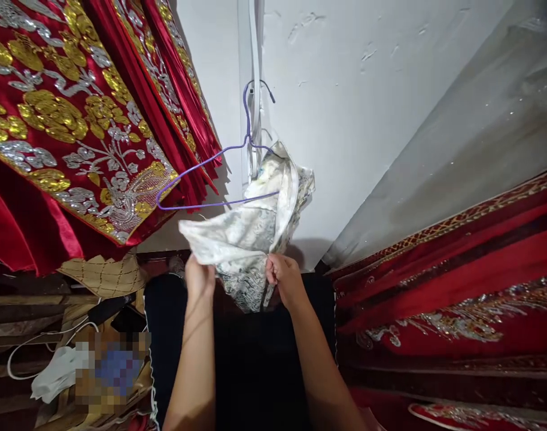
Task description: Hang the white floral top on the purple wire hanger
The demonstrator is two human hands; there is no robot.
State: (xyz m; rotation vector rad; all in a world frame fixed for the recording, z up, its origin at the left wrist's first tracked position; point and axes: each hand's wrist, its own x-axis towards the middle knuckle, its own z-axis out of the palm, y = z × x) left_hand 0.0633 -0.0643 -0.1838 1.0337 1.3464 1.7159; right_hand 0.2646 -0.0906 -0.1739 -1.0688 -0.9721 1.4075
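Note:
A purple wire hanger (pixel 210 157) hangs from a white strap on the wall. Its right arm goes into a pale printed garment (pixel 255 230), while its left arm is bare. The garment's white-edged opening faces me and one side is pulled out to the left. My left hand (pixel 200 279) grips the lower left part of the cloth, its fingers partly hidden behind it. Lower on the right, my right hand (pixel 282 274) is closed in a pinch on the garment's edge. Darker patterned fabric hangs between the two hands.
Red garments with gold and silver sequins (pixel 76 114) hang at left, close to the hanger. More red embroidered cloth (pixel 457 323) and a clear plastic cover (pixel 457 131) are at right. A white cable (pixel 13 359) and a white bag (pixel 60 374) lie at lower left.

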